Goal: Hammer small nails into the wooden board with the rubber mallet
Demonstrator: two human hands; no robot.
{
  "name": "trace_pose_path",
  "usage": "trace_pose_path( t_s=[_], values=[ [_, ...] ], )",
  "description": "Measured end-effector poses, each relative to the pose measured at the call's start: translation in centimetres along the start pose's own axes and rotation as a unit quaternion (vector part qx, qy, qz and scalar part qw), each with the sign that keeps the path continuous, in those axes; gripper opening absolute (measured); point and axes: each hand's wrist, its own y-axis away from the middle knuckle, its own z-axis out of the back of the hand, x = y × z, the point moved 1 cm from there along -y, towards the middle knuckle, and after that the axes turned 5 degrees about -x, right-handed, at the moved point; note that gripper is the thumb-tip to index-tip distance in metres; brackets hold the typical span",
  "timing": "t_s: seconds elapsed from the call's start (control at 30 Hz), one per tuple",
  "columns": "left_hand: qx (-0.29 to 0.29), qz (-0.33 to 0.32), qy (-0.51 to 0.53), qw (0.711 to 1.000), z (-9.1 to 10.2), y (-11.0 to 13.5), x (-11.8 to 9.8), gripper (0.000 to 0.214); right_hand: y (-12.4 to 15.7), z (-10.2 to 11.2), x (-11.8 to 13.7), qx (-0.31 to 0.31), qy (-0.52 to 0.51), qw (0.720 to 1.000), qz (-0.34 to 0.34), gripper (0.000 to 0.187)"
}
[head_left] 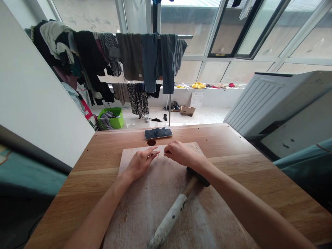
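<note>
While both hands sit close but apart near mid-frame, the hammer (180,200) lies on the board (145,200) lower down, its handle slanting from bottom centre up toward the right, its head partly behind the right forearm (233,193). The right hand (181,153) is nearer that head, fingertips drawn together; the left hand (140,163) has fingers slightly parted. Whether either pinches something small, I cannot tell.

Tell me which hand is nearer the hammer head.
Right. The right hand is just beyond and left of the hammer head, its forearm partly overlapping it in view. The left hand is farther left, over the board's far-left part.
</note>
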Motion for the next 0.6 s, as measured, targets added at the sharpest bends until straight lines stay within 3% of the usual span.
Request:
trace_pose_path(
  t_s=[0.13,0.23,0.5,0.6],
  values=[
    [0.015,0.002,-0.054,0.998,-1.0,-0.6,-0.6,0.041,0.5,0.2,-0.5,-0.015,-0.015,1.0,-0.001,0.021],
    [-0.005,-0.003,-0.024,1.0,-0.8,-0.6,-0.9,0.044,0.4,0.0,-0.2,-0.018,-0.024,1.0,-0.002,0.022],
    [0.01,0.039,0.093,0.995,1.4,2.9,-1.4,0.048,-0.1,-0.2,0.7,-0.024,-0.046,0.999,0.006,0.021],
    [0.036,0.067,0.11,0.991,1.8,4.1,-2.2,0.048,0.7,0.7,1.3,0.009,-0.078,0.996,0.049,0.017]
  ],
)
